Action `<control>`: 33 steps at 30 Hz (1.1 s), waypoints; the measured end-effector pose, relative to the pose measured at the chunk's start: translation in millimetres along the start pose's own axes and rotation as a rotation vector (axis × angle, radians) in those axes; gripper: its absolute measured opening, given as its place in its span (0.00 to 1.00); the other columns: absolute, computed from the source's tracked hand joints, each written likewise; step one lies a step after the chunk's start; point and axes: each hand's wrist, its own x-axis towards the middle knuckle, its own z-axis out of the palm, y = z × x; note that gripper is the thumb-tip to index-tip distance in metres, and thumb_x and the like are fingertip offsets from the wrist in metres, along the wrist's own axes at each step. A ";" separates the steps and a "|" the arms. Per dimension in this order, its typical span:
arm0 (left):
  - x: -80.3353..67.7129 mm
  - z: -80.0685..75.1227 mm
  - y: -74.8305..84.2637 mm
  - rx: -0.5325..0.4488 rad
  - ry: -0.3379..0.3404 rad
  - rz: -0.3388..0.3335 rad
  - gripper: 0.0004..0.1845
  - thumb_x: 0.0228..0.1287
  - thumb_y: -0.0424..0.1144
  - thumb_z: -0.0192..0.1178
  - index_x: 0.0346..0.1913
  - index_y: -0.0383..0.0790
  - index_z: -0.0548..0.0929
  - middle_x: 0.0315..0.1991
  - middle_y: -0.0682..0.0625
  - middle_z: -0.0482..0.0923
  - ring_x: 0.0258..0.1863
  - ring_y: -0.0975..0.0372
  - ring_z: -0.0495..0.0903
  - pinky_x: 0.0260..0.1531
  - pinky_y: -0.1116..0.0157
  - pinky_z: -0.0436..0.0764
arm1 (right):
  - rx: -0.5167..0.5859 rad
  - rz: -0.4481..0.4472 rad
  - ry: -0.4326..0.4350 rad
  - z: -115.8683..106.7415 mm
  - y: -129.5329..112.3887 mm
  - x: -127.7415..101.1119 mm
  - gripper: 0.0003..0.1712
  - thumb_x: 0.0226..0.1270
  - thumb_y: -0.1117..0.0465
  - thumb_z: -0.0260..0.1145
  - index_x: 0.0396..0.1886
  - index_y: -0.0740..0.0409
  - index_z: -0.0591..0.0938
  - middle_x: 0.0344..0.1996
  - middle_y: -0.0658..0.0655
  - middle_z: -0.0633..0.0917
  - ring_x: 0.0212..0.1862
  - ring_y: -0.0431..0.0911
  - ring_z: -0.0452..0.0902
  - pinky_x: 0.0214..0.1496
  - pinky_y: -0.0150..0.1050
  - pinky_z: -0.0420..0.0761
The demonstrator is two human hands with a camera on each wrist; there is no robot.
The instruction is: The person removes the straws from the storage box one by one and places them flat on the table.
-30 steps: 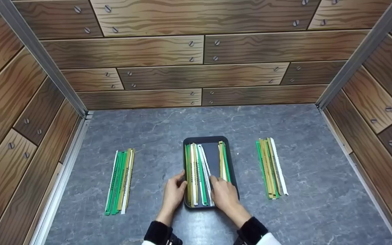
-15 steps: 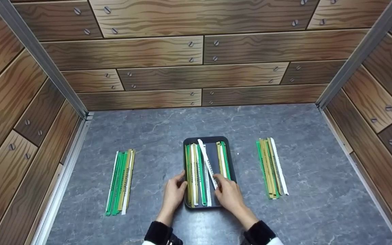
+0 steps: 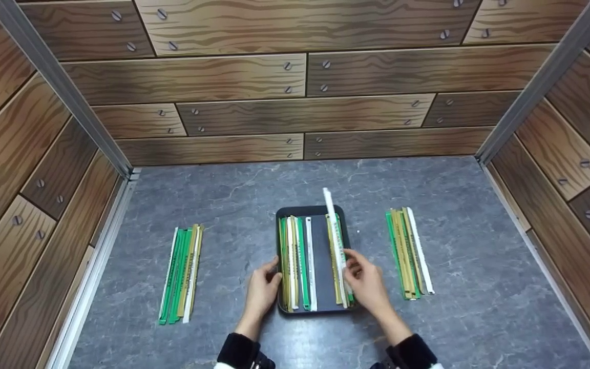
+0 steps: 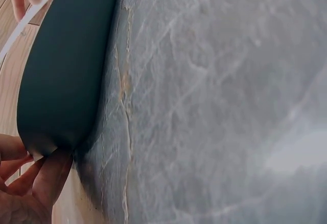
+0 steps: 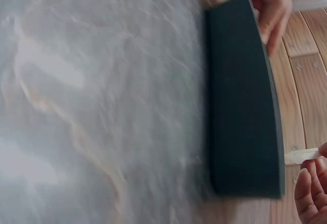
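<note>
A black tray [image 3: 324, 287] holds long thin wrapped straws. Green, brown and white straws [image 3: 292, 261] lie along its left side, with a single white straw [image 3: 311, 264] beside them. My left hand [image 3: 261, 292] grips the tray's left wall; in the left wrist view its fingers [image 4: 51, 178] are at the tray's edge. My right hand [image 3: 369, 282] pinches a white straw [image 3: 332, 220] with its far end raised beyond the tray's back rim. It overlaps the small brown and green group [image 3: 332, 241] on the tray's right side, partly hiding it.
Left of the tray, a row of green, brown and white straws [image 3: 181, 271] lies on the grey marbled table [image 3: 238, 200]. Another mixed row [image 3: 405, 253] lies to the right. Wood-patterned walls [image 3: 295, 118] enclose the back and sides.
My right hand has picked the white straw from the left group and carried it rightward over the right group, its far end tilting up. My left hand has stayed at the tray.
</note>
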 end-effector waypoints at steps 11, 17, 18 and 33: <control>0.5 0.1 -0.1 0.002 -0.003 -0.023 0.23 0.62 0.25 0.60 0.61 0.28 0.76 0.60 0.35 0.75 0.62 0.43 0.72 0.63 0.49 0.67 | -0.123 0.024 0.130 -31.9 5.6 9.0 0.21 0.56 0.76 0.66 0.52 0.69 0.83 0.29 0.59 0.83 0.28 0.45 0.80 0.30 0.32 0.81; 0.6 0.6 -0.6 -0.001 -0.004 -0.033 0.23 0.62 0.24 0.60 0.61 0.28 0.76 0.60 0.35 0.75 0.62 0.43 0.71 0.64 0.49 0.66 | -0.309 0.062 0.181 -44.2 9.3 9.0 0.20 0.57 0.74 0.67 0.51 0.65 0.85 0.29 0.58 0.84 0.28 0.47 0.82 0.30 0.43 0.82; 0.5 0.7 -0.7 -0.003 -0.004 -0.033 0.23 0.62 0.24 0.60 0.61 0.28 0.76 0.60 0.35 0.75 0.62 0.43 0.71 0.64 0.49 0.67 | -0.342 0.077 0.183 -47.0 11.0 8.9 0.20 0.57 0.73 0.67 0.51 0.65 0.85 0.29 0.58 0.84 0.28 0.48 0.82 0.30 0.45 0.82; 0.5 0.8 -1.5 0.028 0.025 -0.004 0.22 0.61 0.25 0.61 0.59 0.29 0.78 0.57 0.36 0.78 0.60 0.44 0.74 0.62 0.49 0.69 | -0.520 0.440 0.112 -106.3 47.2 5.5 0.23 0.65 0.67 0.58 0.59 0.62 0.80 0.37 0.61 0.86 0.27 0.52 0.79 0.21 0.46 0.74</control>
